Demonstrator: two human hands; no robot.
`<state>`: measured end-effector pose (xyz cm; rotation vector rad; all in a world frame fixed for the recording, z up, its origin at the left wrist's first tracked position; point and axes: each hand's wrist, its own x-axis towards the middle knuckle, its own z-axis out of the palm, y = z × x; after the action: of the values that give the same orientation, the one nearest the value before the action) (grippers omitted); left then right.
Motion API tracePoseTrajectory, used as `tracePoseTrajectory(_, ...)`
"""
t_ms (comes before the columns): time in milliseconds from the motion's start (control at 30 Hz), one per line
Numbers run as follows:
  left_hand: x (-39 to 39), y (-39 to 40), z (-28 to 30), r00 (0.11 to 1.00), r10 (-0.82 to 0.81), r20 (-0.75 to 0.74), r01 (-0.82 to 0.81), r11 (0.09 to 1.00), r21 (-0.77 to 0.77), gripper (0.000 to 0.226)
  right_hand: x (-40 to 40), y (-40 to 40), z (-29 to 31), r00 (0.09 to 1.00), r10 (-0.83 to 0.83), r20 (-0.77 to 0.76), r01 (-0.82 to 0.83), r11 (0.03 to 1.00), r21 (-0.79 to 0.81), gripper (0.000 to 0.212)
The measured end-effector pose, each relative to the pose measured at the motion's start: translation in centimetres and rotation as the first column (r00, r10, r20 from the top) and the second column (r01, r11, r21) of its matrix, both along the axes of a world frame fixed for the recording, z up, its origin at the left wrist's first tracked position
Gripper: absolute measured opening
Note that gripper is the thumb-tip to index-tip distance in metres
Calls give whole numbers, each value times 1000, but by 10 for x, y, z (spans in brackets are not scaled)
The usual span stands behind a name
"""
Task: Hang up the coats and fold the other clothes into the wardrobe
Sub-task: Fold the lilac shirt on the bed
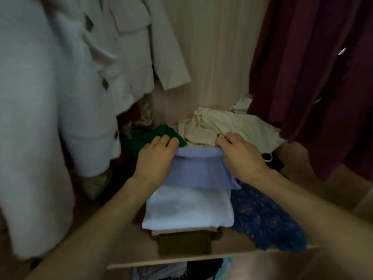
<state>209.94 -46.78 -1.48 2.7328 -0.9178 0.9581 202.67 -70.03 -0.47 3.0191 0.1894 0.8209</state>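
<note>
A folded lilac garment (198, 170) lies on top of a stack on the wardrobe shelf (212, 257). My left hand (156, 158) grips its left side and my right hand (241, 156) grips its right side, fingers curled over its far edge. Under it lies a folded white garment (187, 211), then a beige and a brown folded piece (184, 243). A pale fluffy coat (38, 110) and a cream jacket (145, 47) hang at the left. A dark red coat (314, 77) hangs at the right.
Behind the stack lie a crumpled cream garment (232, 126) and a green one (161, 134). A blue patterned cloth (266, 217) lies right of the stack. More clothes show below the shelf edge (181, 271). The wardrobe back panel (212, 57) stands behind.
</note>
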Motion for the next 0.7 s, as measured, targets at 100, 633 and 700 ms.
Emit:
tracePoseTrajectory(100, 24, -4, 5, 993, 41, 115, -38, 999, -29, 28, 30, 0, 1, 995, 15, 102, -18, 999, 30, 24)
tracePoseTrajectory(633, -4, 26, -152, 985, -152, -81, 160, 983, 94, 27, -2, -4, -160, 987, 148, 66, -156, 979, 131, 26)
tracePoseTrajectory(700, -2, 28, -147, 984, -168, -56, 172, 983, 68, 28, -5, -4, -154, 985, 146, 91, -158, 976, 148, 23)
